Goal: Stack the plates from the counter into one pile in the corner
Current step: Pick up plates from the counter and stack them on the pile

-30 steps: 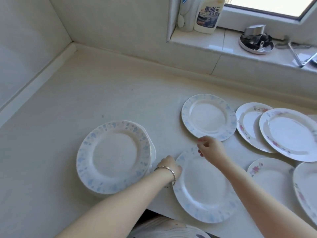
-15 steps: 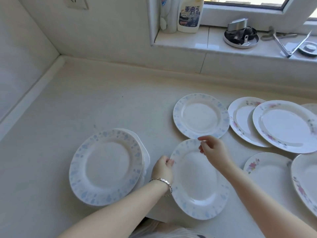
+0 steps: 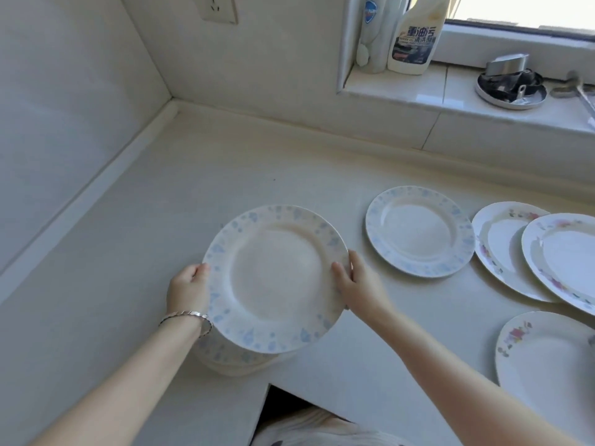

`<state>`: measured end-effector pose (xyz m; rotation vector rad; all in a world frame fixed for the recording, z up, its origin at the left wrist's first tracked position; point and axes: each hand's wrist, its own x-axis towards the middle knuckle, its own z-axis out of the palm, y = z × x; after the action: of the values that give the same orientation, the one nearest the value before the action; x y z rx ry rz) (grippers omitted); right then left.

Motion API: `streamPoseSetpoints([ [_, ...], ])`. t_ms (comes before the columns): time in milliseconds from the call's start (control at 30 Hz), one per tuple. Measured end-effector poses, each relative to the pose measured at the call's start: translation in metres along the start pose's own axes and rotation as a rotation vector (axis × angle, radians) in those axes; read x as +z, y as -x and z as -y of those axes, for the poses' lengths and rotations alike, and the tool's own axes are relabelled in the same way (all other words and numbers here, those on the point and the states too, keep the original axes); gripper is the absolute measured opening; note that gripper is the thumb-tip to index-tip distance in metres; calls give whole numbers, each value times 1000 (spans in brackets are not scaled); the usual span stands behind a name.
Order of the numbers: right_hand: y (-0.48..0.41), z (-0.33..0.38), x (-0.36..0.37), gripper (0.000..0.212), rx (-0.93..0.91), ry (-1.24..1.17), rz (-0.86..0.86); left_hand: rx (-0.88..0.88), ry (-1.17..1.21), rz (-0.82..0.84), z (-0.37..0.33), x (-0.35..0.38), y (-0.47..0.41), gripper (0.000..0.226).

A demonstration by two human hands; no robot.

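Both hands hold one blue-flecked plate (image 3: 277, 278) level, just above the pile (image 3: 235, 360) of matching plates on the bench (image 3: 161, 204). The left hand (image 3: 188, 289) pinches the plate's left rim, thumb on top and fingers hidden beneath; the right hand (image 3: 357, 284) pinches the right rim the same way, thumb over the edge. Each grip is pressed onto the rim, not spread. Holding opposite edges probably keeps the plate flat, so it can settle squarely on the pile rather than slide off.

Whether the held plate already touches the pile cannot be told; only the pile's near edge shows beneath it. The pile sits near the bench's front edge, well apart from the corner (image 3: 174, 103) where the two walls meet, so it likely needs moving there later.

To the right of the pile, a second blue plate (image 3: 418, 231) lies alone. Beyond it, two pink-flowered plates overlap (image 3: 502, 249) (image 3: 566, 255), and another flowered plate (image 3: 547, 358) lies nearer the front edge. These are not yet stacked, so the task seems partly done.
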<state>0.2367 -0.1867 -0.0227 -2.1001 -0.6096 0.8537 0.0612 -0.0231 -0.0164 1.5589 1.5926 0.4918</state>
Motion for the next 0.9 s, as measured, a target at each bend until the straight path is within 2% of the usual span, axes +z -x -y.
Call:
streamPoseSetpoints([
  [133,2,11,42,36,-16,73,110,-7,-370,17,33,-32,-18,28],
  [267,6,3,63,43,-14,187,122,-1,-650,79,57,-44,-20,37],
  [467,8,-8,70,51,-68,419,89,67,-853,153,65,-44,-28,38],
  [633,2,-7,74,54,-82,496,47,112,-986,167,59,-41,-32,37],
  [767,-15,-7,63,55,49,285,108,91,-911,106,50,-30,-26,38],
  [833,-28,-19,48,51,184,25,52,31,-793,125,50,-22,-25,53],
  [900,-42,-36,26,48,412,-379,-103,-21,-690,156,51,-15,-24,65],
])
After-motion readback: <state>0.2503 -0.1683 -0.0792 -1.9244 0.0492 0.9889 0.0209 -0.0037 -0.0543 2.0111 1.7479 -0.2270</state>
